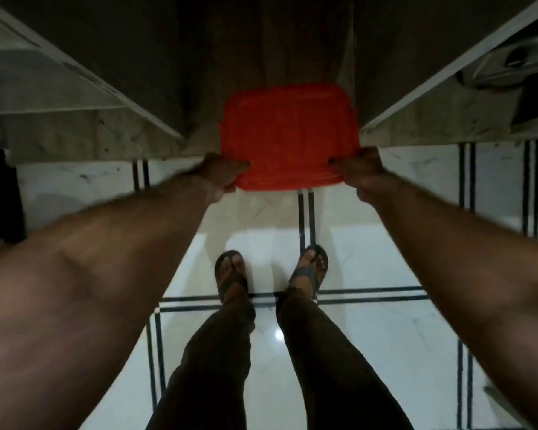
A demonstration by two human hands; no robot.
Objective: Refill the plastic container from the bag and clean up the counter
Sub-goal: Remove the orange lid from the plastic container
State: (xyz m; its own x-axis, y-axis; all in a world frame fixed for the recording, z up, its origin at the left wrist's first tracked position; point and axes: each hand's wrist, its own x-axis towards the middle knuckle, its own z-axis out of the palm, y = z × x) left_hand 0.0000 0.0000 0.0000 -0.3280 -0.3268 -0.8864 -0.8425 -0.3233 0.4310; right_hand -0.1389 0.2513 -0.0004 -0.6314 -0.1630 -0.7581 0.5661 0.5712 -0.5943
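- Red plastic shows at centre frame: the lidded container (289,141) is held at the mouth of a dark shelf opening (261,57) above the tiled floor (370,262).
- Its near corners are clasped by the left hand (221,175) and right hand (359,172), fingers curled shut on the rim.
- Stiff, smooth walls are likely; fill cannot be told, so a two-handed hold low under the corners is advised.

- One red lid (288,135), square with rounded corners.
- Two hands: left hand (221,175), right hand (359,172), one at each near corner of lid.
- Two forearms, bare.
- Two feet, each in a sandal: left sandal (232,276), right sandal (311,270).
- Two legs in dark trousers.
- One tiled floor (370,262), dark double lines.
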